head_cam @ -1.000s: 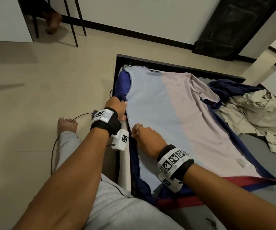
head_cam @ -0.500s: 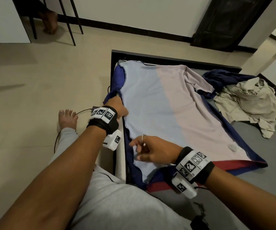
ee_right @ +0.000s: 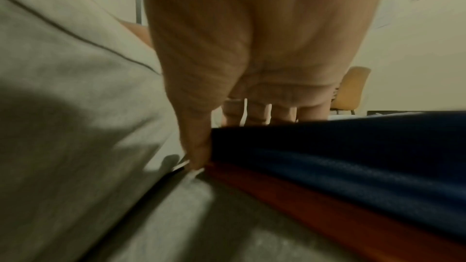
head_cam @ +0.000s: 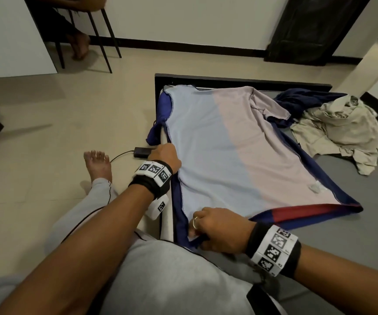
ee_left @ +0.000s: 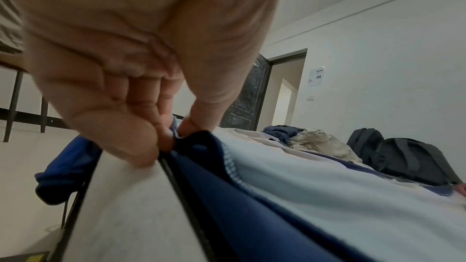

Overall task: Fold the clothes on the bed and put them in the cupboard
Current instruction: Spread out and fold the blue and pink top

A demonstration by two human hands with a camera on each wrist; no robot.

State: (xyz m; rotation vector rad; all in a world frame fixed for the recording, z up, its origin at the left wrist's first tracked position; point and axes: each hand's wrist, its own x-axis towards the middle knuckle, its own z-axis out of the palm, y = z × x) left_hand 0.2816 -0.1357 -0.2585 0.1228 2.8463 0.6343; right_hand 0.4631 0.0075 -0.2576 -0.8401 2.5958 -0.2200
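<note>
A jersey [head_cam: 229,151] lies flat and inside out on the grey bed [head_cam: 354,223], pale blue on its left half and pale pink on its right, with navy and red showing at the hem. My left hand [head_cam: 165,155] pinches the jersey's left side seam at the bed's edge; in the left wrist view thumb and fingers [ee_left: 166,136] clamp the navy fabric [ee_left: 201,150]. My right hand [head_cam: 215,230] grips the jersey's near left hem corner, fingers curled over it. In the right wrist view, its thumb [ee_right: 196,146] presses beside the navy and red hem [ee_right: 327,166].
A crumpled beige garment [head_cam: 342,128] and a dark navy one [head_cam: 306,101] lie at the bed's far right. A black charger with cable [head_cam: 141,152] sits on the floor beside my bare foot [head_cam: 98,164]. A chair [head_cam: 88,35] stands at the back left, a dark door [head_cam: 313,28] behind.
My right hand slid down the left seam toward me and now grips the hem corner. The left hand stays pinched on the side seam. The view shifted slightly.
</note>
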